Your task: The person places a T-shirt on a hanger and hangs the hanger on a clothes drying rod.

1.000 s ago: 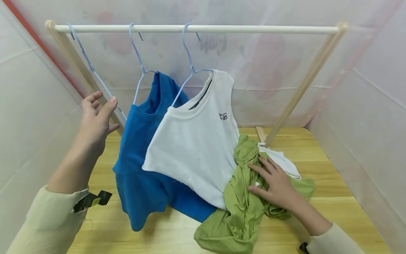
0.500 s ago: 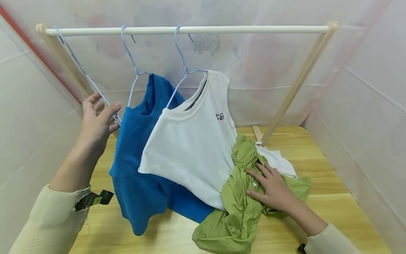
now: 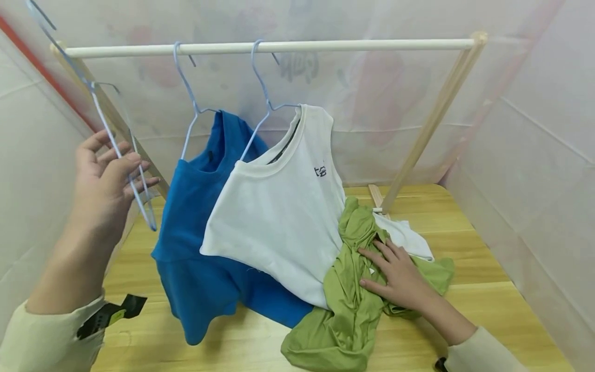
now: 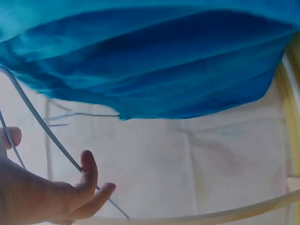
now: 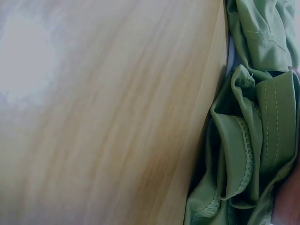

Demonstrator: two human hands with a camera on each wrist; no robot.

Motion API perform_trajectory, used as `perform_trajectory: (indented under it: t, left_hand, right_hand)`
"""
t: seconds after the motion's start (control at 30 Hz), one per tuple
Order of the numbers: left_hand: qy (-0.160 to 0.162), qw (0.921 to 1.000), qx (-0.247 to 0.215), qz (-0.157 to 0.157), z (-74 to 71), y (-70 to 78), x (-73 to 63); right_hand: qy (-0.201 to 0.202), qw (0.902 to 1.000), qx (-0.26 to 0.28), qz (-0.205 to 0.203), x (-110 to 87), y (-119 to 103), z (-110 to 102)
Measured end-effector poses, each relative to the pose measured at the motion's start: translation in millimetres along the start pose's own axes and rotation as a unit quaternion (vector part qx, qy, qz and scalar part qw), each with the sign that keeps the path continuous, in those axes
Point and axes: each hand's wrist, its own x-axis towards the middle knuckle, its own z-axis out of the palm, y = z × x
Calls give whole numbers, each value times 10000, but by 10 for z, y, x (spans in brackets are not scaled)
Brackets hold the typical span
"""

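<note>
A light-blue wire clothes hanger [image 3: 103, 116], bare of clothing, is off the rod at the left. My left hand [image 3: 102, 175] holds it by its side wires, with the hook pointing up and left. In the left wrist view, the fingers [image 4: 87, 176] bend about the hanger wire [image 4: 42, 122]. My right hand [image 3: 402, 276] rests, fingers spread, on a crumpled green garment [image 3: 348, 315] lying on the table. In the right wrist view, stitched folds of the green garment [image 5: 276, 117] show, while most of the hand is out of sight.
A white rod [image 3: 372, 45] on wooden posts [image 3: 429, 126] carries two hangers. On them hang a blue top [image 3: 186, 222] and, in front of it, a white top [image 3: 279, 206] with dark lettering. White cloth [image 3: 406, 236] lies behind the green garment on the wooden table [image 3: 488, 310].
My left hand has taken hold of the leftmost hanger, lifted it off the rod and moved it left and nearer. My right hand stays on the green garment.
</note>
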Motion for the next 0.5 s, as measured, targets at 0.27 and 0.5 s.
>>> perform_trajectory:
  t: [0.27,0.5]
  left_hand:
    - [-161,9958,-681,597,-166,98,-299]
    - [-222,9872,-1067,1164,-348,59,-551]
  right_hand:
    - [-28,10000,18,19,-5,8,30]
    - [-20,10000,39,17,3,7,29]
